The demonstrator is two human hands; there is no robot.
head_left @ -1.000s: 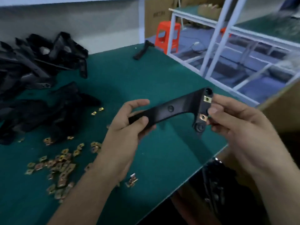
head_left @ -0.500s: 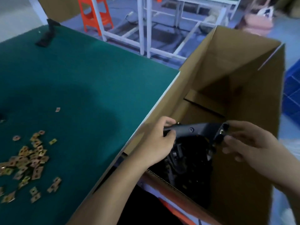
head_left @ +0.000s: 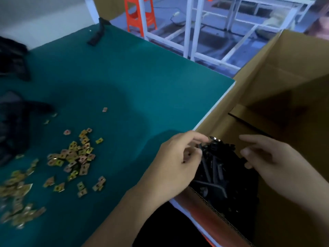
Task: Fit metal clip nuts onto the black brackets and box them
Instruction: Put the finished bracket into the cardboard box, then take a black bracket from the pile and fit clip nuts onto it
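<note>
Beside the green table (head_left: 124, 82) stands an open cardboard box (head_left: 277, 72) with a heap of black brackets (head_left: 220, 175) inside. On top of the heap lies a bracket whose metal clip nuts (head_left: 216, 139) glint at its end. My left hand (head_left: 176, 161) hovers over the box's near corner with loosely curled fingers and holds nothing. Over the right side of the heap, my right hand (head_left: 267, 157) hangs relaxed and empty. Loose clip nuts (head_left: 76, 155) lie scattered on the table to the left.
Unfitted black brackets (head_left: 12, 122) are piled at the table's left edge, and a single one (head_left: 97, 35) lies at the far edge. An orange stool (head_left: 140, 13) and white rack frames (head_left: 194, 31) stand beyond the table.
Both hands carried the fitted bracket from above the table into the box and let go of it. The view swung back a little to the left.
</note>
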